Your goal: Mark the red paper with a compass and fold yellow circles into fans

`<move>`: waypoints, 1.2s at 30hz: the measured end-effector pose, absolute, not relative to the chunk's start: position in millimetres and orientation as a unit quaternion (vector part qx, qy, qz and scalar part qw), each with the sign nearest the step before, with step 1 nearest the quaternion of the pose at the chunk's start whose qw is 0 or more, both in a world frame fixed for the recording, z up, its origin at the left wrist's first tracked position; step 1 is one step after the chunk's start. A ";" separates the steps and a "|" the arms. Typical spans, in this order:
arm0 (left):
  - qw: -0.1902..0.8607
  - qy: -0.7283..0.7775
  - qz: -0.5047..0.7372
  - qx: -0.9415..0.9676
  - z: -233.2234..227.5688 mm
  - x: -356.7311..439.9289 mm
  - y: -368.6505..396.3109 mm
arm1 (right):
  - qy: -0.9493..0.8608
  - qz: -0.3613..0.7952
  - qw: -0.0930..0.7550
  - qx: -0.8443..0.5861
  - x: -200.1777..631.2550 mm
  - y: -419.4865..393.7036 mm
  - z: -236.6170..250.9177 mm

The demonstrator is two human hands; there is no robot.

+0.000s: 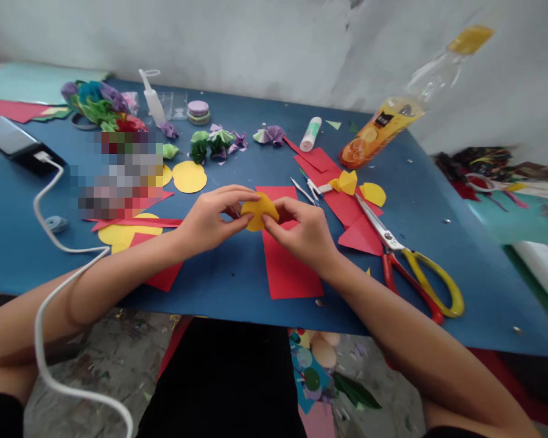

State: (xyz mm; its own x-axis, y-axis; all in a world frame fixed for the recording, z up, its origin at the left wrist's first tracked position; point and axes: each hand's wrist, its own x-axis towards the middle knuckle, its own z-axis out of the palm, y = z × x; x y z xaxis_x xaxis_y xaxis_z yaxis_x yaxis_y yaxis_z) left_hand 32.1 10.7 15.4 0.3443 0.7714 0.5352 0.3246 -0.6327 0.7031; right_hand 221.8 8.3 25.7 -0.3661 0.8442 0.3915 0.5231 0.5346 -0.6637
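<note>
A folded yellow paper circle [259,210] is pinched between both hands over the middle of the blue table [237,286]. My left hand [212,219] grips its left edge with thumb and fingers. My right hand [301,230] holds its right edge from the other side. Under the hands lies a red paper sheet [287,267]. A flat yellow paper circle [189,176] rests just beyond my left hand.
Scissors with red and yellow handles [411,261] lie right of the red sheet. Red paper scraps [347,207], a glue stick [310,134], an orange drink bottle [383,128], folded paper flowers [214,145] and a phone [16,143] with a white cable [50,237] crowd the table.
</note>
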 end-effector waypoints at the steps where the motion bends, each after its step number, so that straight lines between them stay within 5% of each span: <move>1: 0.245 0.350 0.450 0.784 15.6 32.2 10.7 | -0.803 0.212 0.362 -0.424 221.9 8.4 25.1; 15: 0.227 0.340 0.426 0.807 15.7 32.8 10.1 | -0.857 0.123 0.328 -0.377 223.6 6.9 19.7; 24: 0.374 0.372 0.444 0.724 19.4 35.3 5.8 | -0.856 0.082 0.319 -0.397 221.5 3.6 22.2; 29: 0.440 0.369 0.438 0.692 21.5 37.3 5.3 | -0.826 0.132 0.359 -0.414 221.6 3.5 20.3; 36: 0.391 0.377 0.365 0.756 27.3 34.0 3.6 | -0.825 0.175 0.329 -0.424 220.7 4.0 22.1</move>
